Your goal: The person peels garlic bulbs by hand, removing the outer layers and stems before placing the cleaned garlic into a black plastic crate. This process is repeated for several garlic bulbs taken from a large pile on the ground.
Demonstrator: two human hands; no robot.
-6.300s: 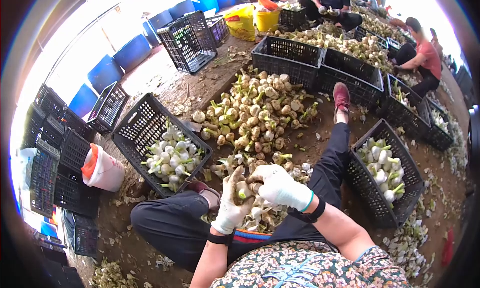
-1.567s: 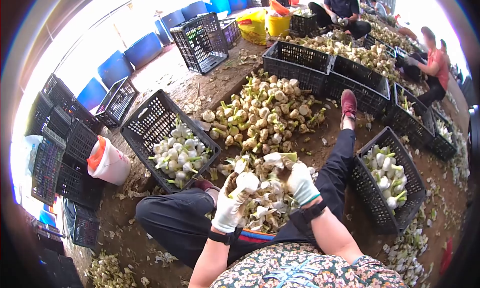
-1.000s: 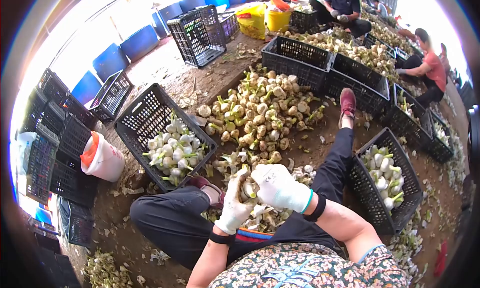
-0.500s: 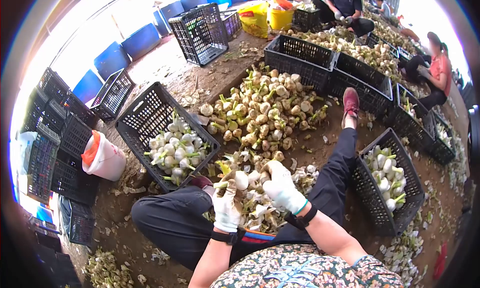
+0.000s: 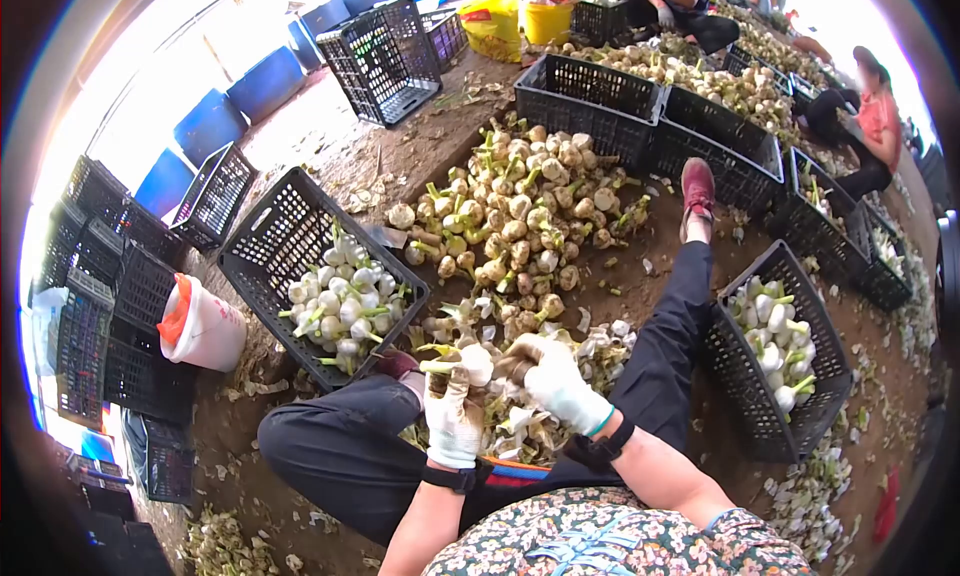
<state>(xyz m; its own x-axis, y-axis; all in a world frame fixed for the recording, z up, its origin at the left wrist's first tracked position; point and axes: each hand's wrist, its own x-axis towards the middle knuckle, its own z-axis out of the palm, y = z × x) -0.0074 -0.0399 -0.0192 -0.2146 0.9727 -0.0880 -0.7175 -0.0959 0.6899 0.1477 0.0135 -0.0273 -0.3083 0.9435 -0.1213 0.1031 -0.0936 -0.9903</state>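
My left hand (image 5: 453, 418), in a white glove with brown-stained fingers, grips a peeled white garlic bulb (image 5: 477, 364) whose short green stem points left. Just right of the bulb is my right hand (image 5: 562, 378), also gloved, its stained fingers curled together; whatever they hold, if anything, is hidden. Below both hands lies a heap of peeled garlic skins (image 5: 530, 421) between my legs. Beyond them spreads a pile of unpeeled garlic (image 5: 530, 206) with cut stems and brownish skins.
A black crate (image 5: 262, 238) of white garlic tilts at my left, another crate (image 5: 815, 431) at my right. More black crates (image 5: 590, 116) line the far side. A white bucket (image 5: 215, 336) stands at left. Two co-workers (image 5: 880, 126) (image 5: 690, 11) sit farther off.
The garlic bulb has turned in my left hand, so more of its stem shows. My right hand has shifted slightly down and left. The whole view has tilted a little.
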